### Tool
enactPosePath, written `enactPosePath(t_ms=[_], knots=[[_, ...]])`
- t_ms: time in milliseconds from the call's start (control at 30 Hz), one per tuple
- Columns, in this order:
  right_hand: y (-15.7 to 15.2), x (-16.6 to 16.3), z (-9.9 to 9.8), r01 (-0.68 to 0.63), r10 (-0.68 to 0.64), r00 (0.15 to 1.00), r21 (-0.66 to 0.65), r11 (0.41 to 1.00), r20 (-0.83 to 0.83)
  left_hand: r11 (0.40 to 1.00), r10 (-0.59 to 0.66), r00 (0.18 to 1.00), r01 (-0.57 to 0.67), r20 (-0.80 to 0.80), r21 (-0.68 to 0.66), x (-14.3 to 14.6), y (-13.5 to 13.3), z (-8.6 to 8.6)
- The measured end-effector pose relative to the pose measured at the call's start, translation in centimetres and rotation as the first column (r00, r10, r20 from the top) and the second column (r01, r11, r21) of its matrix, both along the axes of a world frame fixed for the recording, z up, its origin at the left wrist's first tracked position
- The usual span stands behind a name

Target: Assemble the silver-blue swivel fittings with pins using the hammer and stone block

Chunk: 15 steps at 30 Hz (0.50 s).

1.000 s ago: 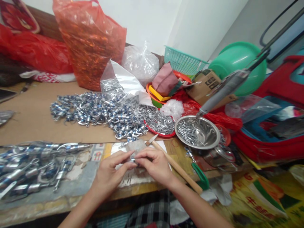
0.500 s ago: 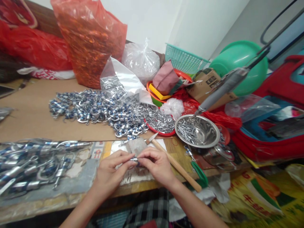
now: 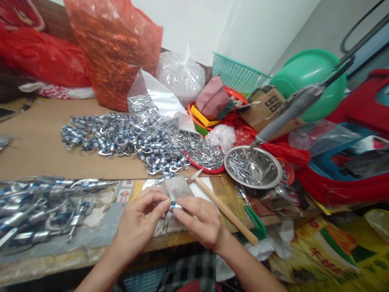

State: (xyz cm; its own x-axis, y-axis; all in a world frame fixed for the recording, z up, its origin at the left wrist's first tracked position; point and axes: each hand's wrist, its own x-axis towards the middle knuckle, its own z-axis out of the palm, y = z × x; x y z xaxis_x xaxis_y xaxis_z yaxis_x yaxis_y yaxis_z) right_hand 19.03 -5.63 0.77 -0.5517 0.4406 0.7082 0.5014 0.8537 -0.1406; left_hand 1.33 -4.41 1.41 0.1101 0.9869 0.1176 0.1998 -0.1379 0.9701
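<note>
Lower and nearer the surface [image 3: 45, 150] edge than before, right hand [image 3: 200, 225] and left hand [image 3: 138, 223], each grip pinched on one blue-and-silver clip [image 3: 174, 207] (partly hidden by fingertips), wooden-handled hammer [image 3: 226, 213] just beside.

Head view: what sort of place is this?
Probably a home or small-shop piecework bench for metal hardware: a heap of silver-and-blue clips, a steel bowl of pins, stuffed plastic bags behind. Left hand and right hand pinch one clip.

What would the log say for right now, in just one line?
left hand: pinching small blue-and-silver part | right hand: pinching same part | nearby: wooden-handled tool, steel bowl
</note>
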Motion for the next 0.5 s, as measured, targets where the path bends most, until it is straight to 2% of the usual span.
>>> enactPosePath(t_ms=[133,267,400,500], knots=[[-0.1,-0.6,-0.2,0.048,-0.064,0.985,-0.105,0.993,-0.16,0.987,-0.067,0.997,0.07,0.028,-0.142,-0.5,0.0,0.5],[-0.7,-1.2,-0.6,0.058,-0.124,0.954,-0.238,0.969,-0.272,0.968,-0.053,0.994,0.075,0.097,-0.241,-0.5,-0.1,0.4],[-1.1,-0.7,-0.3,0.058,-0.082,0.982,-0.145,0.988,-0.17,0.968,0.015,0.997,0.004,0.073,-0.252,0.0,-0.5,0.5],[-1.2,-0.4,0.1,0.023,-0.033,0.993,-0.081,0.996,-0.117,0.977,-0.034,0.998,0.045,0.055,-0.208,0.0,-0.4,0.8]])
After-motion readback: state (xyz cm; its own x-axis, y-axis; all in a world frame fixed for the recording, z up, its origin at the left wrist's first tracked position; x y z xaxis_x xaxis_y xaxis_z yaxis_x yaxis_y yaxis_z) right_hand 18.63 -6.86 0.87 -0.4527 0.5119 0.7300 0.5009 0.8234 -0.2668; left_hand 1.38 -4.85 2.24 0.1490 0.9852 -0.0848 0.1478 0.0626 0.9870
